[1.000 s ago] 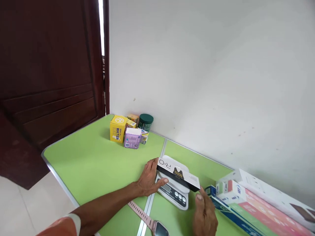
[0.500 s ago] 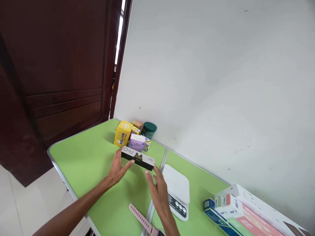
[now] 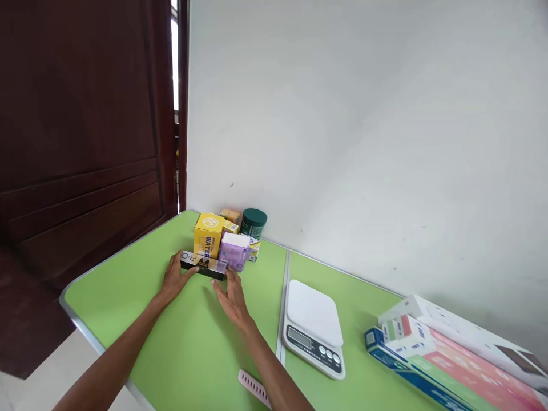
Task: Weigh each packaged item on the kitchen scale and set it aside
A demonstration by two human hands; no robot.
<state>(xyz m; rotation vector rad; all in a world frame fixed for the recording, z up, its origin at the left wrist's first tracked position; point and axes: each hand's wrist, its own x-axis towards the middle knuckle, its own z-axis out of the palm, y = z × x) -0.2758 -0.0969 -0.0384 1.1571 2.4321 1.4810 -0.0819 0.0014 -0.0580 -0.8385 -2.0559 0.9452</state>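
Black-and-white R&O box [image 3: 204, 266], left of frame centre: left hand [image 3: 174, 279] and right hand [image 3: 233, 298] grasped its ends, just in front of the yellow WATER box [image 3: 206, 235].

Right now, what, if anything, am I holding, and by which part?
A slim black-and-white box, by its ends: left hand at one, right hand at the other.

Dark red wooden door [image 3: 77, 114], upper left: cut by left and top edges.
Round dark green lidded tub [image 3: 254, 220]: lower part hidden from me by a small white-and-yellow box [image 3: 254, 250].
Square yellow cardboard carton [image 3: 208, 231]: foot hidden behind a slim black oblong carton [image 3: 205, 268].
Pale pink perforated strap [image 3: 253, 388], bottom centre: cut by the lower edge.
Flat white plastic scale [image 3: 314, 314], lower centre: button markings too small to read.
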